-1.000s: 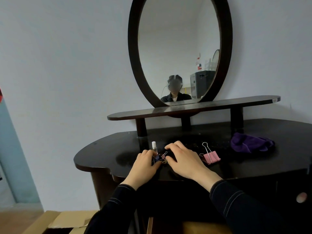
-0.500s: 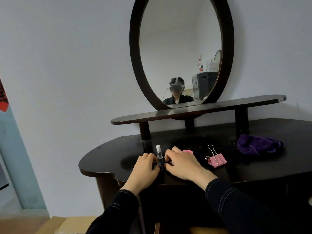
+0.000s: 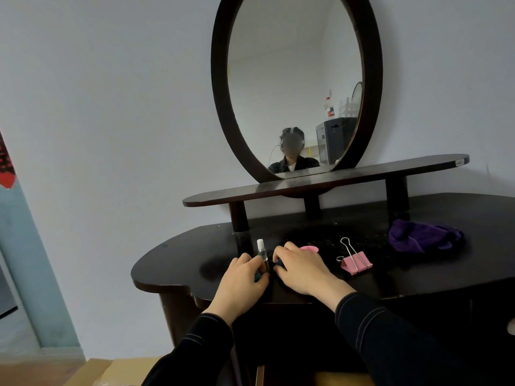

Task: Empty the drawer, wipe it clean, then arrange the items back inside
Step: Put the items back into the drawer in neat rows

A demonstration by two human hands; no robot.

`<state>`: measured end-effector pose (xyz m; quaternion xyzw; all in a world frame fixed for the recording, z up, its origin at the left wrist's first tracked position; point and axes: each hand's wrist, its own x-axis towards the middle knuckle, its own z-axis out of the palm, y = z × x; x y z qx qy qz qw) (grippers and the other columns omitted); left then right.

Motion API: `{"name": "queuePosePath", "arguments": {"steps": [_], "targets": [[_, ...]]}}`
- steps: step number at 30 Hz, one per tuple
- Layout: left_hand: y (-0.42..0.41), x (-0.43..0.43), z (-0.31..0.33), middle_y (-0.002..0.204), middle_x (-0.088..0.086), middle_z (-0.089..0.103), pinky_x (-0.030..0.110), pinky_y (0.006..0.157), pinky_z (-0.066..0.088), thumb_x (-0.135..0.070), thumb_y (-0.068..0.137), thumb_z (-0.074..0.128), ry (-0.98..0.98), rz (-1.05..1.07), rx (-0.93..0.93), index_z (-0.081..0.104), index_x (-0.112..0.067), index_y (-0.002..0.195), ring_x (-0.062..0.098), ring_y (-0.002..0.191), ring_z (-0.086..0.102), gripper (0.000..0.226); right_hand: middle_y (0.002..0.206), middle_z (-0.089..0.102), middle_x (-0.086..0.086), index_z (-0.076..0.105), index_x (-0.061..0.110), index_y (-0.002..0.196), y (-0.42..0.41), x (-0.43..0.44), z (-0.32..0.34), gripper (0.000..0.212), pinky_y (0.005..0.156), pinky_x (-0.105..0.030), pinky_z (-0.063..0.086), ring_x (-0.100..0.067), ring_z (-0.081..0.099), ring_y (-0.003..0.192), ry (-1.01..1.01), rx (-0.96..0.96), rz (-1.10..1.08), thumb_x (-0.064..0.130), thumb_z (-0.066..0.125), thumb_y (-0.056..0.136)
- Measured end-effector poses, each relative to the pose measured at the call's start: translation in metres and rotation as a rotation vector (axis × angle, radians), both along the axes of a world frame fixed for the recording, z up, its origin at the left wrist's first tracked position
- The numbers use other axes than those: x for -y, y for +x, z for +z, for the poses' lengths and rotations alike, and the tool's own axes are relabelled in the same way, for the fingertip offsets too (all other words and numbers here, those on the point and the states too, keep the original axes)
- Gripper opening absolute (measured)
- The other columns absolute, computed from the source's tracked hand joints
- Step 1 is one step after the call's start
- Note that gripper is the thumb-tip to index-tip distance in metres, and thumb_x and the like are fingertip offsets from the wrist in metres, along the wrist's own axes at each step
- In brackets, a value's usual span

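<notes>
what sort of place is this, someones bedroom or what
Most likely a bedroom or dressing corner in a home: a dark wooden dressing table with a tall oval mirror, and small bits on top, such as a little bottle and a purple cloth.

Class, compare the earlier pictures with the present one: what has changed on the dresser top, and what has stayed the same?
The right hand drew back, uncovering a pink disc; the left hand barely shifted beside the small bottle. The pink clip and purple cloth stayed put.
</notes>
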<state>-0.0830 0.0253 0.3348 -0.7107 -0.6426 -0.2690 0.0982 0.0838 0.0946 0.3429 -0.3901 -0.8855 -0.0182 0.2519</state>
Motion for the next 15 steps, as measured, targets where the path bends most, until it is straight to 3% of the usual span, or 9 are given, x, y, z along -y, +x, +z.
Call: {"name": "queuePosePath", "arguments": {"steps": [6,11,15], "targets": [[0.005,0.009,0.006,0.084,-0.011,0.049,0.024,0.065,0.036,-0.031,0.084,0.057,-0.002,-0.022,0.023,0.042,-0.034,0.088,0.011,0.077,0.05,0.016,0.108,0.056,0.002,0.053,0.022,0.106,0.006,0.012,0.002,0.014,0.073,-0.038,0.051,-0.024,0.06,0.092,-0.018,-0.033,-0.076,0.033,0.051,0.098],[0.012,0.014,0.01,0.085,-0.006,0.058,0.031,0.068,0.044,-0.025,0.081,0.057,-0.003,-0.038,0.014,0.046,-0.03,0.083,0.017,0.077,0.055,0.012,0.104,0.057,0.001,0.054,0.018,0.103,0.016,0.02,0.0,0.01,0.074,-0.037,0.05,-0.023,0.059,0.089,-0.016,-0.084,-0.12,0.026,0.051,0.097],[0.017,0.012,0.009,0.09,-0.007,0.059,0.031,0.074,0.05,-0.018,0.08,0.058,0.028,-0.003,0.115,0.049,-0.028,0.086,0.016,0.082,0.057,0.015,0.098,0.056,0.007,0.057,0.022,0.095,0.024,0.02,0.002,0.005,0.074,-0.034,0.051,-0.017,0.059,0.086,-0.092,-0.164,-0.099,0.027,0.057,0.093]]}}
